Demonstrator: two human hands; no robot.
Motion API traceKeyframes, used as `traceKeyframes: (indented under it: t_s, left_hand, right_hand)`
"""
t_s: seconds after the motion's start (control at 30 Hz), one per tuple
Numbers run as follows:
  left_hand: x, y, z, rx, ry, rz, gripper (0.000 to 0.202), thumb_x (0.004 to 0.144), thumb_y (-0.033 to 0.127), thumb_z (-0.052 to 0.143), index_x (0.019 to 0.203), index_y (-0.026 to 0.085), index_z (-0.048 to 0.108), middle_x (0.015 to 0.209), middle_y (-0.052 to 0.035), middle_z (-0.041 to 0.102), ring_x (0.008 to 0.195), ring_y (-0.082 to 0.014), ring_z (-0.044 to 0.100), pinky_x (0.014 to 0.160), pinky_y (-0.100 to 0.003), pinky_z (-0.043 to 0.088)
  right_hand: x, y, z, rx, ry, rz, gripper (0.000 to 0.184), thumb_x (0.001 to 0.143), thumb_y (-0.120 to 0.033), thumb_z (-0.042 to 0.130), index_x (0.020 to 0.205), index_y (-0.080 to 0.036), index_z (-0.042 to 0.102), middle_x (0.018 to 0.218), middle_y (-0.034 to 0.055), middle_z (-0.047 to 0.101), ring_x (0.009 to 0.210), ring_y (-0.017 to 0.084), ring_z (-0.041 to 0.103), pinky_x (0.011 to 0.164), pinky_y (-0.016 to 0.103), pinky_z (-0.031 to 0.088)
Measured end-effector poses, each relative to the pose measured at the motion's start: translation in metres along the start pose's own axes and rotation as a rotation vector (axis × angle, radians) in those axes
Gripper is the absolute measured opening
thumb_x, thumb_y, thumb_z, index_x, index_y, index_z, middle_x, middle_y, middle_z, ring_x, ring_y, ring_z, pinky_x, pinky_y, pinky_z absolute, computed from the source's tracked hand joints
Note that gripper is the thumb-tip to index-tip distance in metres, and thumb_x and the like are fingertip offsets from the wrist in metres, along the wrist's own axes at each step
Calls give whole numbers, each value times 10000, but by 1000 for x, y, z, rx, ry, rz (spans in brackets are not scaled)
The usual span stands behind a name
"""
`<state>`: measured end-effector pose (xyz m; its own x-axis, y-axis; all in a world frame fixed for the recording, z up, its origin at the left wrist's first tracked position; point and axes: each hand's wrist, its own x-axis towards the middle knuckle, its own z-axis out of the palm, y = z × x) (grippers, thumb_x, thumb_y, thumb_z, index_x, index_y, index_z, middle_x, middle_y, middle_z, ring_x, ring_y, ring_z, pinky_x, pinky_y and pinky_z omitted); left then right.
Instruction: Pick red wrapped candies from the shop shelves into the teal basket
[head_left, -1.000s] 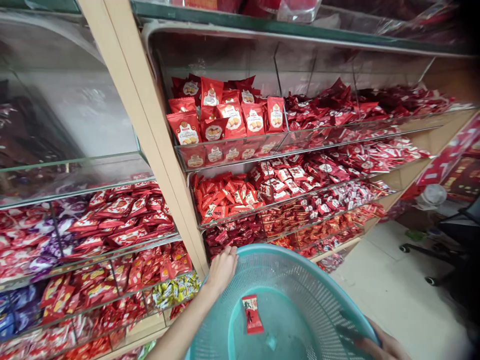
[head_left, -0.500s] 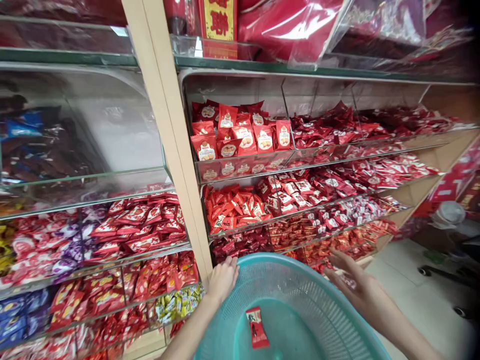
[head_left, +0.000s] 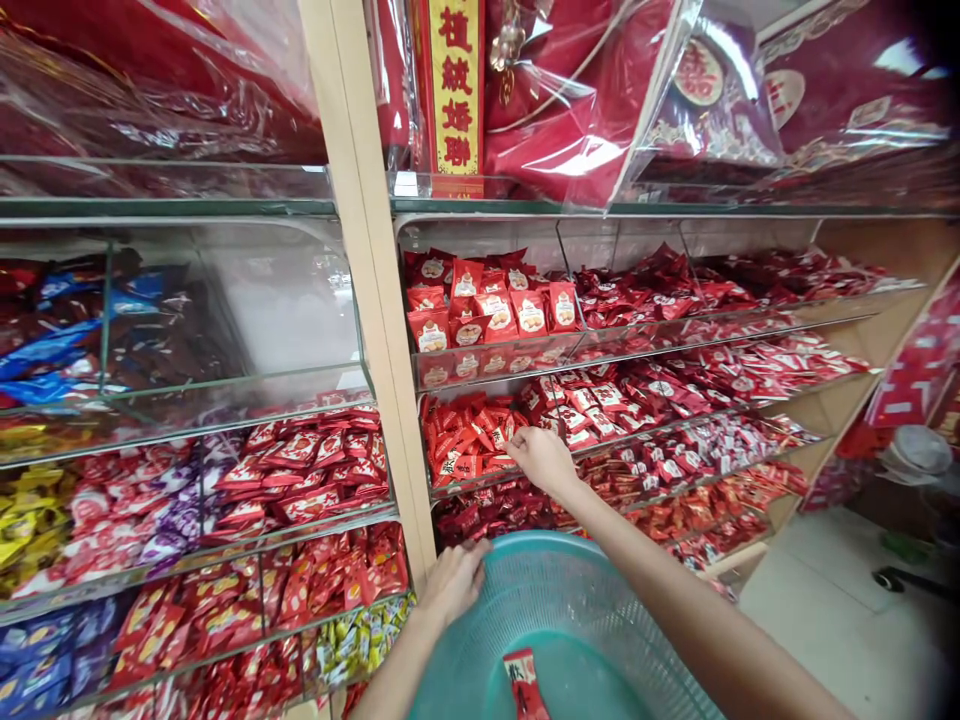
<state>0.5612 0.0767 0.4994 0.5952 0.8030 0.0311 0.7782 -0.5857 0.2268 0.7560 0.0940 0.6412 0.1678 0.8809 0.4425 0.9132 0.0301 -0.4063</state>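
Note:
A teal plastic basket (head_left: 645,610) with slotted sides is at the bottom of the view. My left hand (head_left: 454,585) is closed over its left rim. One red and white wrapped candy (head_left: 526,684) lies on the basket's floor. My right hand (head_left: 544,460) reaches over the basket to a shelf compartment of red candy packets (head_left: 457,430) with dark characters. Its fingers are pinched together at the packets on the compartment's right side. Whatever is between the fingertips, if anything, is hidden.
Clear glass fronts (head_left: 495,370) and dividers edge the tiered shelves of wrapped sweets. A wooden upright (head_left: 375,270) separates the left and right shelf units. Large red packages (head_left: 570,90) stand above. At the right are tiled floor (head_left: 810,620) and a chair's caster (head_left: 889,580).
My right hand has moved left and forward from beside the basket to the red packets, its fingers closing. My left hand stays on the rim. The view has tilted up.

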Motion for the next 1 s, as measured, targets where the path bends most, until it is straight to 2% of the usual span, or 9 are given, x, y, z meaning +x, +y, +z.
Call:
traceKeyframes:
  t_s: [0.17, 0.37, 0.57, 0.67, 0.73, 0.8, 0.9, 0.97, 1.0]
  left_hand:
    - [2, -3, 6, 2, 19, 19, 379, 866, 258, 341, 1223, 302, 460, 1151, -34, 566, 1021, -178, 532, 884, -299, 400]
    - [1, 3, 2, 21, 7, 10, 375, 866, 248, 348, 1218, 308, 464, 1162, -29, 565, 1023, -170, 538, 892, -294, 397]
    - [2, 4, -1, 10, -3, 5, 376, 864, 254, 352, 1218, 297, 474, 1153, -30, 571, 1025, -172, 540, 899, -295, 395]
    - [3, 4, -1, -10, 17, 32, 371, 871, 264, 334, 1211, 296, 480, 1143, -29, 577, 1016, -169, 548, 890, -295, 403]
    - [4, 4, -1, -20, 7, 39, 368, 867, 254, 343, 1204, 287, 486, 1143, -26, 580, 1017, -165, 550, 888, -281, 405]
    - [6, 3, -1, -22, -3, 41, 365, 859, 238, 358, 1194, 282, 495, 1151, -19, 579, 1029, -160, 545, 906, -275, 394]
    - [7, 2, 0, -28, 17, 71, 358, 856, 230, 361, 1179, 281, 506, 1155, -10, 578, 1043, -154, 538, 921, -274, 386]
    - [7, 2, 0, -32, 25, 85, 353, 863, 234, 350, 1170, 284, 517, 1145, -5, 585, 1041, -149, 538, 924, -275, 386]
    - [8, 2, 0, -36, 22, 86, 354, 867, 236, 344, 1168, 285, 522, 1139, -4, 589, 1038, -147, 539, 925, -275, 386]
  right_hand:
    - [5, 0, -1, 17, -34, -11, 216, 763, -283, 528, 568, -194, 559, 577, 17, 582, 615, 142, 548, 568, 225, 314]
    - [1, 0, -13, 36, 22, -62, 200, 813, -243, 442, 678, -190, 581, 670, 26, 592, 666, 143, 529, 614, 233, 326]
    - [-26, 7, -48, 229, 296, -223, 214, 852, -304, 432, 743, -178, 566, 694, 16, 535, 671, 135, 477, 647, 246, 359]
    - [-56, 13, -60, 416, 351, -180, 194, 852, -335, 449, 792, -181, 550, 757, 17, 524, 658, 118, 471, 628, 238, 382]
    - [-77, 21, -56, 585, 268, -99, 194, 852, -362, 448, 830, -185, 526, 774, 14, 527, 654, 111, 483, 606, 230, 399]
    - [-97, 33, -37, 756, 87, -12, 218, 846, -398, 444, 847, -188, 503, 736, -1, 527, 637, 108, 494, 577, 222, 415]
    - [-123, 58, 10, 880, -299, 103, 274, 811, -452, 462, 790, -181, 495, 658, -23, 517, 585, 97, 499, 532, 212, 425]
    - [-137, 73, 44, 827, -574, 188, 306, 782, -476, 474, 734, -175, 496, 604, -33, 520, 531, 86, 497, 524, 212, 432]
    - [-143, 80, 60, 801, -627, 213, 309, 769, -470, 486, 694, -171, 492, 564, -35, 516, 501, 87, 496, 498, 212, 426]
